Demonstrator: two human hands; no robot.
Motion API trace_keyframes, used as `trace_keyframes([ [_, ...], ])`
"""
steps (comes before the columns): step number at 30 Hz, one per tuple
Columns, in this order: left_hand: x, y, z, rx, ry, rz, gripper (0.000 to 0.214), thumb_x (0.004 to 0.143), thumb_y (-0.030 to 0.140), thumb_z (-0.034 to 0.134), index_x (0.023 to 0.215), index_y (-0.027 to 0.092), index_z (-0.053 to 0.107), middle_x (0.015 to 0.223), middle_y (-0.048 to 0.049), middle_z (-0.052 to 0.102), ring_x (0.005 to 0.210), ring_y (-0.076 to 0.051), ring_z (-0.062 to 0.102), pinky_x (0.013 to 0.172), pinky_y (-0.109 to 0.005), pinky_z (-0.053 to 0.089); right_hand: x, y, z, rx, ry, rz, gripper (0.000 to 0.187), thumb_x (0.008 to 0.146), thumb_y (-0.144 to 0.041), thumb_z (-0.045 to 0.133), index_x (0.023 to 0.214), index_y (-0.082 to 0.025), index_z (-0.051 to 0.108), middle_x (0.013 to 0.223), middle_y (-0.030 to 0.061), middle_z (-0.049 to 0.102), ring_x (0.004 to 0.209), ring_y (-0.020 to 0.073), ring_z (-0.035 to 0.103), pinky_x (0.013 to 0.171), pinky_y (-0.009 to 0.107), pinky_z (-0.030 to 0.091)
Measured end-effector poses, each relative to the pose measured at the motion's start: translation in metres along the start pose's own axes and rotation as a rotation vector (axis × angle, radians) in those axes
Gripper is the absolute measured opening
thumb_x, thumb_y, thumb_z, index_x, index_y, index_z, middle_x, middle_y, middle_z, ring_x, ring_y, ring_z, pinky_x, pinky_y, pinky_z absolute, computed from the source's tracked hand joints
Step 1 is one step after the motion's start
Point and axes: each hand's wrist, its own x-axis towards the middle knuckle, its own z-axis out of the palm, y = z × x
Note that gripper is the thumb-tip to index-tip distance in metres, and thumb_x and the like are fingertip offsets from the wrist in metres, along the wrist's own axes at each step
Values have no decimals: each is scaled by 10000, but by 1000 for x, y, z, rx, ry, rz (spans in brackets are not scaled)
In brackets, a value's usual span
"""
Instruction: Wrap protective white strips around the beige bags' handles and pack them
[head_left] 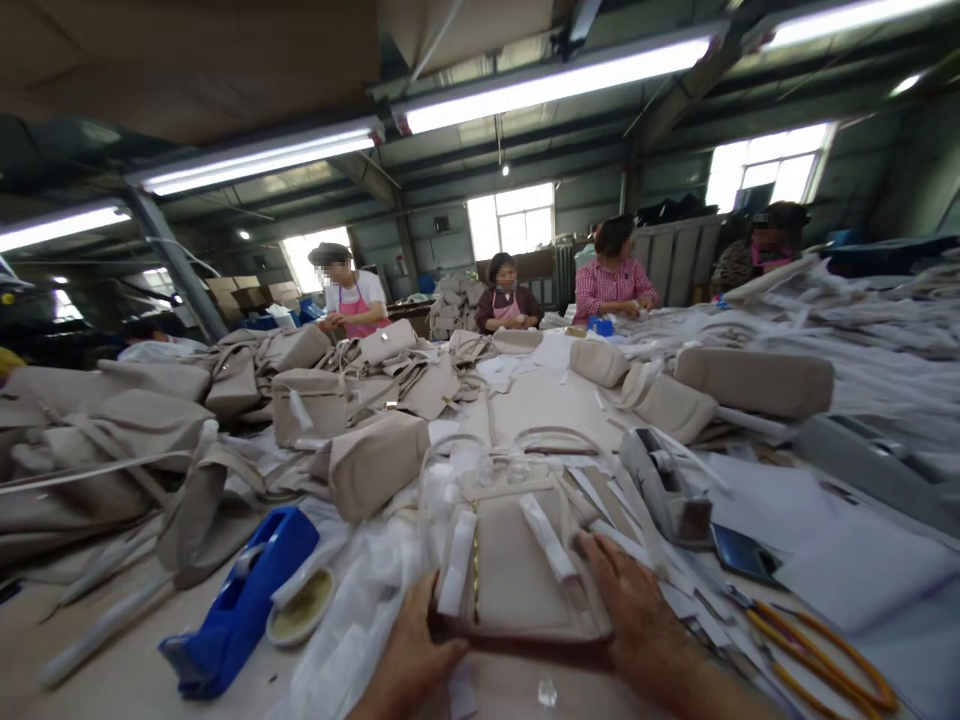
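Observation:
A beige handbag (514, 570) is in front of me at the bottom middle, with white wrapping strips on it and a gold-coloured zip along its left side. My left hand (416, 640) grips its near left corner, thumb along the front edge. On the opposite side my right hand (637, 610) presses against the bag's right edge, fingers curled over it. The bag's handles rise at its far side, partly wrapped in clear and white material. Part of the underside is hidden.
Left of the bag stand a blue tape dispenser (244, 600) and a small dish (300, 607). To the right are a grey tape dispenser (664, 485), a phone (745, 555), and orange-handled scissors (817, 650). Heaped beige bags (379, 465) spread beyond; several people work across the table.

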Motion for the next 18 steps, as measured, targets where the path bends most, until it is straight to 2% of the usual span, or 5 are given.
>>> trace_keyframes([
  [6, 26, -8, -5, -115, 26, 34, 574, 671, 292, 683, 1219, 129, 633, 943, -72, 747, 907, -304, 694, 784, -358, 556, 34, 1, -21, 252, -70, 40, 831, 661, -317, 692, 1451, -177, 476, 1421, 180, 552, 1327, 376, 497, 1100, 505, 403],
  [10, 37, 32, -19, -340, 46, 42, 710, 689, 544, 749, 1250, 138, 593, 1197, -126, 697, 1135, -315, 640, 870, -351, 551, 71, -20, -66, 437, 21, 304, 717, 776, -517, 652, 1379, -144, 548, 1338, 169, 624, 1271, 337, 559, 1081, 470, 433],
  [12, 40, 54, -22, -430, 22, -42, 727, 797, 632, 615, 1340, 161, 503, 1237, -145, 677, 1083, -296, 668, 785, -360, 571, 87, -27, -81, 458, 30, 370, 710, 807, -589, 597, 1347, -129, 569, 1279, 171, 655, 1224, 338, 586, 1047, 463, 448],
  [15, 39, 71, -19, -332, 72, -32, 709, 909, 691, 381, 1383, 168, 445, 1160, -159, 706, 983, -268, 704, 767, -386, 572, 94, -29, -87, 452, -6, 391, 621, 847, -617, 507, 1191, -122, 661, 1132, 151, 703, 1073, 321, 642, 939, 429, 486],
  [18, 27, 62, -12, -163, 161, 44, 672, 900, 695, 401, 1282, 166, 562, 1178, -155, 701, 1103, -299, 658, 931, -425, 519, 74, -27, -80, 400, -23, 381, 551, 870, -605, 459, 1064, -151, 700, 1057, 118, 707, 1013, 297, 639, 880, 398, 482],
])
